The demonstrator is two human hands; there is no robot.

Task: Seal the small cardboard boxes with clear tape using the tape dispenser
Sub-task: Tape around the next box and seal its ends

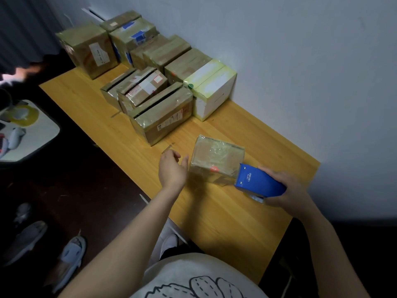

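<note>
Small cardboard box (217,160) looks glossy, wrapped in clear tape.

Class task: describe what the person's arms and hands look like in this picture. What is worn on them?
Both the left hand and the right hand are bare: no gloves, and no rings, watch or bracelet show. The forearms are uncovered with no sleeve in view. The top is pale grey with a dark outlined drawing.

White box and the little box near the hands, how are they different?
The white box is white; the little box is brown cardboard. The white box stands beside other boxes; the little box sits alone, with the tape dispenser at its corner. Both are shiny with tape.
</note>
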